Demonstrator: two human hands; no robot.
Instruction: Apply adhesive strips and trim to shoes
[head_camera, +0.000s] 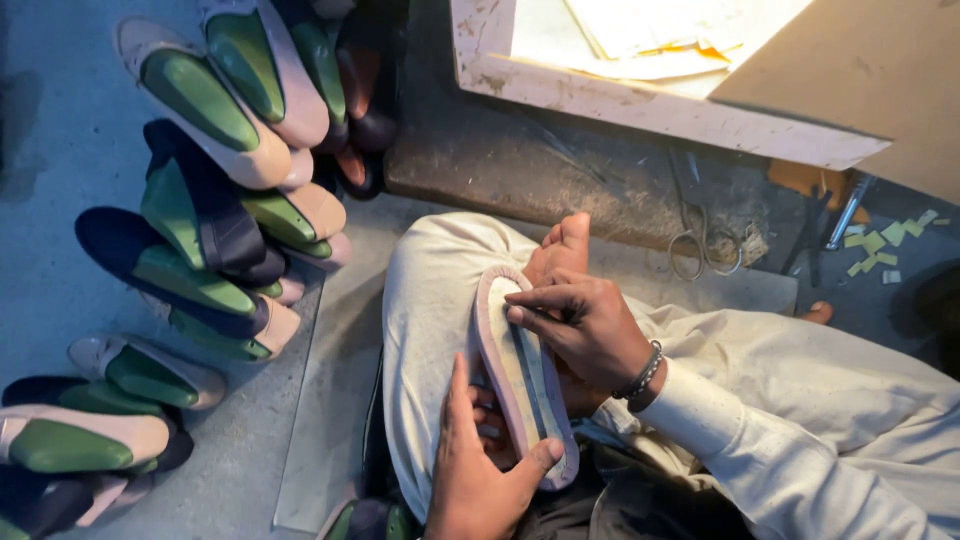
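Left hand (478, 462) grips the pink-edged shoe sole (522, 372) at its heel; right hand (585, 325) pinches a thin tool above, near the toe.

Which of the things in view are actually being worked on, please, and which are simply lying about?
In hand:
shoe sole, resting on the knee
left hand, gripping its lower end
right hand, fingertips pressing its upper end

Lying about:
pile of green-lined shoes
scissors
paper scraps
wooden board
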